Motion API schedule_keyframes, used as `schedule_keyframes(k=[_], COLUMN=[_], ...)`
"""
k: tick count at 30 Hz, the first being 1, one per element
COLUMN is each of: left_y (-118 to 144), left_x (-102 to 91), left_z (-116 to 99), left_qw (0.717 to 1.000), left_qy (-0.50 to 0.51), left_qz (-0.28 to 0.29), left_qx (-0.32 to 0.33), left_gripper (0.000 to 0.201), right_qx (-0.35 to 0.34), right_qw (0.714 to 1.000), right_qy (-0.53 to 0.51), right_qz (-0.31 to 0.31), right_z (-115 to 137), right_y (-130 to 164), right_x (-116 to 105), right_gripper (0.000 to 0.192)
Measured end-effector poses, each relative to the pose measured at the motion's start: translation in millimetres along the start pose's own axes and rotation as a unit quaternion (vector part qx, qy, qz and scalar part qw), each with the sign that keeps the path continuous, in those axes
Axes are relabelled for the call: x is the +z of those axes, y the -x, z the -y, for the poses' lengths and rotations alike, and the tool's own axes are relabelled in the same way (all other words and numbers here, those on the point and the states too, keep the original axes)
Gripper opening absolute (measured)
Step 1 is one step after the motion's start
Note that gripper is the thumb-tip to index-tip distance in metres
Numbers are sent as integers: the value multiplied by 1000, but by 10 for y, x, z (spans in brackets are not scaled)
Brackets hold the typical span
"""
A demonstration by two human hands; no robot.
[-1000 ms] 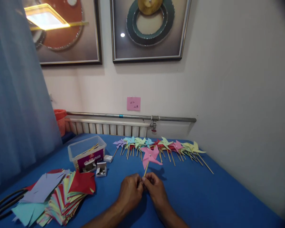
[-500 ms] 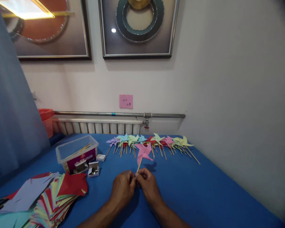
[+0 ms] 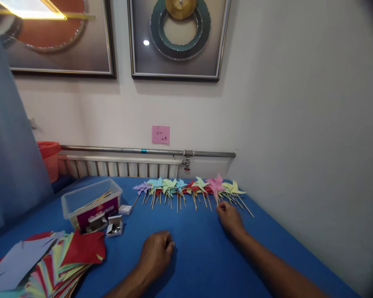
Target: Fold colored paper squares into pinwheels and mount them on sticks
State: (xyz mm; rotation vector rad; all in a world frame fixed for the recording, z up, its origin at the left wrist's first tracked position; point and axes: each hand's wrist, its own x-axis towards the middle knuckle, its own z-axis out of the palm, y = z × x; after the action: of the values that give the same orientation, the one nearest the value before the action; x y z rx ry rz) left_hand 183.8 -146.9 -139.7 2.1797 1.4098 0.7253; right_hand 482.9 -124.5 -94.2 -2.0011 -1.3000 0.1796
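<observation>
"What's new?"

"The right hand (image 3: 230, 218) is far out by the row (image 3: 169, 185) of pinwheels now. The two hands are not close together on one stick (image 3: 217, 200) any more."

"What does that mean?"

"I think the two-hand bit is done for the pink pinwheel (image 3: 216, 184). Now one hand does it all, out at the row."

"How does that hand hold on?"

"Its thumb and finger pinch the stick, down low."

"And where is the pink pinwheel?"

"Just past the pinch and up a bit, on top of the stick. It leans over the row, so I can't tell if it touches the others. A yellow pinwheel (image 3: 233, 188) is just right of it. Most of the row is left of the pinch."

"What about the left hand (image 3: 158, 250)?"

"It is nearer us, left of the pinch, over the blue cloth (image 3: 202, 256). Its fingers curl in. I see nothing in it, but I can't see inside."
</observation>
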Motion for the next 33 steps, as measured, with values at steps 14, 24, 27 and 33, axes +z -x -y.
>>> schedule_keyframes(k=[14,24,27,33], left_y=[55,55,46,-3], left_x=[-36,-43,-28,-56], left_z=[-55,-68,-61,-1], left_qw=[1000,1000,1000,1000], left_qy=[-5,-6,-5,-21], left_qz=[22,19,15,-6], left_qx=[-5,3,13,12], left_gripper=[17,17,17,18], right_qx=[52,30,-33,-243], right_qw=[978,981,987,966], right_qy=[203,189,152,-78], right_qz=[-5,-29,-32,49], right_z=[-312,-282,-131,559], right_y=[-763,-567,-324,675], right_x=[-140,-81,-5,302], right_gripper=[28,28,26,24])
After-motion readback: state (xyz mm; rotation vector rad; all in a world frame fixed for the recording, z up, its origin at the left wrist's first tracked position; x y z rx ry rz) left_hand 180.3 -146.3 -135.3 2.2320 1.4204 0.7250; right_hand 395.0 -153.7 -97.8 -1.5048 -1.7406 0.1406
